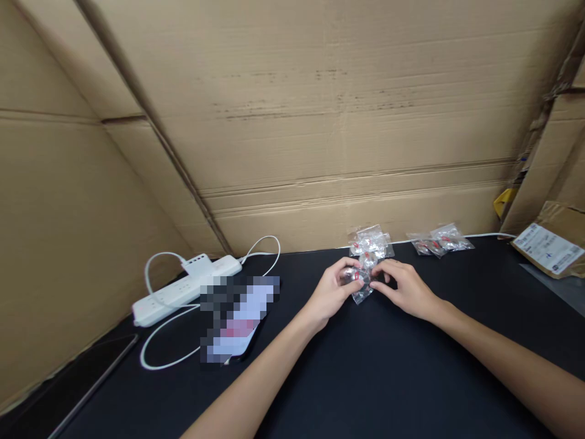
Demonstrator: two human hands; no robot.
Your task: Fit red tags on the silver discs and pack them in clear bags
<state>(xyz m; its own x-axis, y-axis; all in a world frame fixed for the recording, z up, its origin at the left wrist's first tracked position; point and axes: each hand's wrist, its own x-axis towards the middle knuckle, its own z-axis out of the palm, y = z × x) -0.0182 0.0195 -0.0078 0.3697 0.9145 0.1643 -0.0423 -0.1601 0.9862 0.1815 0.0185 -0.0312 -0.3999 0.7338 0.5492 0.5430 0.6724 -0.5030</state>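
My left hand (331,289) is closed on a small clear plastic bag (361,296) with a red mark, its thumb lying across the front. The fingertips of my right hand (404,288) are curled at the bag's right edge, thumb and forefinger close together on it. What is inside the bag cannot be made out clearly. Just behind my hands lies a pile of similar clear bags (371,239) with red marks. More such bags (445,239) lie farther right along the cardboard wall.
A white power strip (171,299) with a plugged-in charger (198,266) and looping white cable sits left. Near it lies a phone (247,323) with a blurred screen. A labelled brown package (551,244) is at far right. Cardboard walls (320,134) enclose the black table (365,378).
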